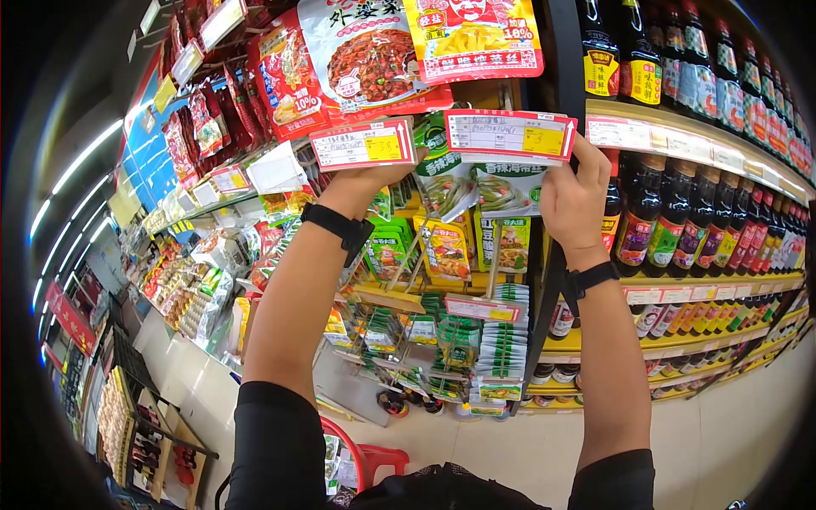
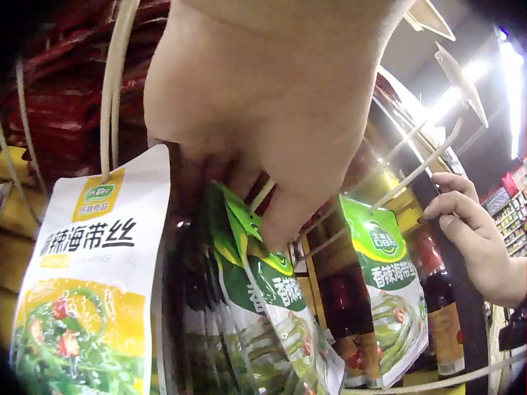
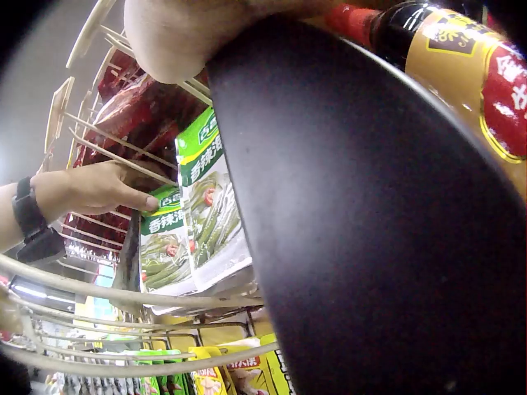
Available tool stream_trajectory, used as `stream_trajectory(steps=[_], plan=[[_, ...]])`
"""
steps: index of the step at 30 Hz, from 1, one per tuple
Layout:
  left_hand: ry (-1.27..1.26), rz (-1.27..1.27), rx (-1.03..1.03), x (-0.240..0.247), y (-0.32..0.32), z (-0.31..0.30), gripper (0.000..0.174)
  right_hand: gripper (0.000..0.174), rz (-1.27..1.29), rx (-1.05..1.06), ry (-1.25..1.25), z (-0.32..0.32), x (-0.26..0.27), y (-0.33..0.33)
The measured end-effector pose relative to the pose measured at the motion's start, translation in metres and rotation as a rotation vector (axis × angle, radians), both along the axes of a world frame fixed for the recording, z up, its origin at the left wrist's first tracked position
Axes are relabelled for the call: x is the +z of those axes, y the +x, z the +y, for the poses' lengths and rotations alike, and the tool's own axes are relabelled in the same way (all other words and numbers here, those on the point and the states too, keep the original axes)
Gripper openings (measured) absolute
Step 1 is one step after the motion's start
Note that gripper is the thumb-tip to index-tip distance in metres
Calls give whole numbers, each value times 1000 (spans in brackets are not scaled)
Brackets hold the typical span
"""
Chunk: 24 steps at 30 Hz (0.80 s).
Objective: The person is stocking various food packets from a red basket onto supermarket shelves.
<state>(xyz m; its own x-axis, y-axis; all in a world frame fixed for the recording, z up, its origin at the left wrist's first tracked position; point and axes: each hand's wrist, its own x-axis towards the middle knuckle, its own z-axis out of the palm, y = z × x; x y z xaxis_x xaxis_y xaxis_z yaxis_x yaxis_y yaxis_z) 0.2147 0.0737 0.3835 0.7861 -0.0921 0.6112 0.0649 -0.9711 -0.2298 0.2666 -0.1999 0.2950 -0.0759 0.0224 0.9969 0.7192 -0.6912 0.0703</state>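
Both arms reach up to a wire rack of hanging packets. My left hand [image 1: 374,183] is behind a red price tag [image 1: 364,144], and its fingers [image 2: 276,218] pinch the top of a green seaweed packet [image 2: 280,321] on a wire hook; the right wrist view shows the fingertip [image 3: 148,202] on that packet's header [image 3: 165,239]. My right hand [image 1: 574,200] sits under a second price tag [image 1: 510,134], its fingers [image 2: 449,210] curled at the black upright post [image 3: 370,230]. More green packets [image 1: 506,187] hang between the hands.
A white seaweed packet [image 2: 90,271] hangs left of the green ones. Red snack bags [image 1: 374,59] hang above. Shelves of dark sauce bottles [image 1: 705,221] fill the right. Further packets on hooks [image 1: 501,348] hang below, and a red basket [image 1: 365,455] sits near the floor.
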Motion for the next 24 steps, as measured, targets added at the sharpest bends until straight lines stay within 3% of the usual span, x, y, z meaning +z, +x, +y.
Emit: stream_trajectory(steps=[9, 13, 17, 19, 24], plan=[[231, -223, -40, -16, 36, 23, 39, 26, 0, 4, -1, 0, 0, 1], [16, -67, -167, -16, 57, 46, 46, 25, 5, -11, -7, 0, -1, 2], [-108, 95, -126, -3, 42, 32, 54, 25, 3, -6, -8, 0, -1, 2], [-292, 168, -109, 0, 26, 20, 64, 25, 8, -3, -8, 0, -1, 1], [-1260, 133, -702, -28, 36, 48, 90, 26, 2, 3, -5, 0, -1, 1]])
